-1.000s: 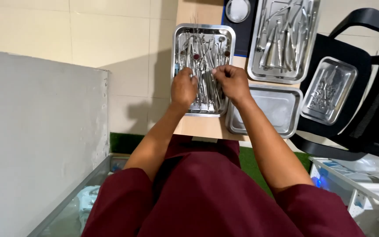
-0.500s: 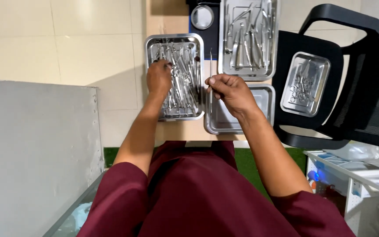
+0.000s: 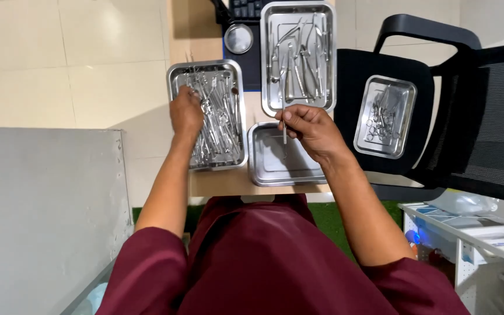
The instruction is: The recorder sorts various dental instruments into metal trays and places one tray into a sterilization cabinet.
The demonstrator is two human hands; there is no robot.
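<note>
Head view: the right hand (image 3: pixel 310 129) pinches a thin metal instrument (image 3: pixel 284 129) above the empty steel tray (image 3: pixel 263 169), its long axis running straight toward and away from the person. Left of that tray, the left hand (image 3: pixel 185 112) rests, fingers curled, among the instruments in the full tray (image 3: pixel 173 76), perhaps grasping one.

A floor of pale cream tiles (image 3: pixel 88 64) is seen across the upper left of the frame. A grey panel (image 3: pixel 42 221) fills the lower left. A narrow wooden table (image 3: pixel 228 181) runs up the centre. A black office chair (image 3: pixel 468 116) is placed at the right, and a white shelf unit (image 3: pixel 479 233) at the lower right. A strip of green mat (image 3: pixel 333 216) is visible below the table.
</note>
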